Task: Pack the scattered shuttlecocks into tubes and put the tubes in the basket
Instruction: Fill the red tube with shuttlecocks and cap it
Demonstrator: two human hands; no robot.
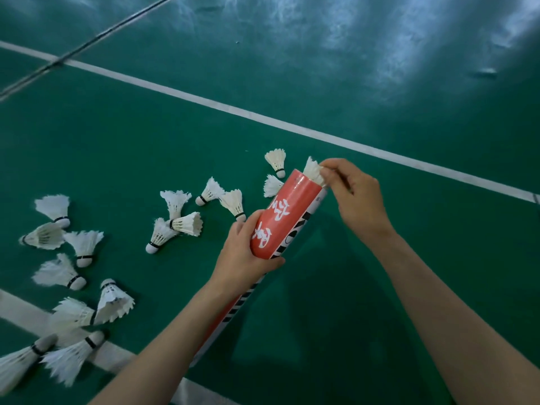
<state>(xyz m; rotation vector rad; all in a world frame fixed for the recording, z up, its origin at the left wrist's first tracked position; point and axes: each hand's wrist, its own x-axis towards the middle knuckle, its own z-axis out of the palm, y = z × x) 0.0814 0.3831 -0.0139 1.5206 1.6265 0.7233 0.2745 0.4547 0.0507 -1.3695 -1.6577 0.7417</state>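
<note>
My left hand (244, 255) grips a long red and white tube (287, 211) around its upper part, holding it tilted with the open mouth pointing up and away. My right hand (353, 194) pinches the feathers of a white shuttlecock (313, 169) that sticks halfway out of the tube's mouth. Several loose white shuttlecocks lie on the green floor: one group near the tube (181, 217), two just beyond its mouth (276, 160), and another group at the left (73, 273). No basket is in view.
The floor is a green badminton court (380, 287) with white lines (292, 124). A thin dark cable or net cord (87, 45) crosses the upper left. My shadow falls on the floor between my arms.
</note>
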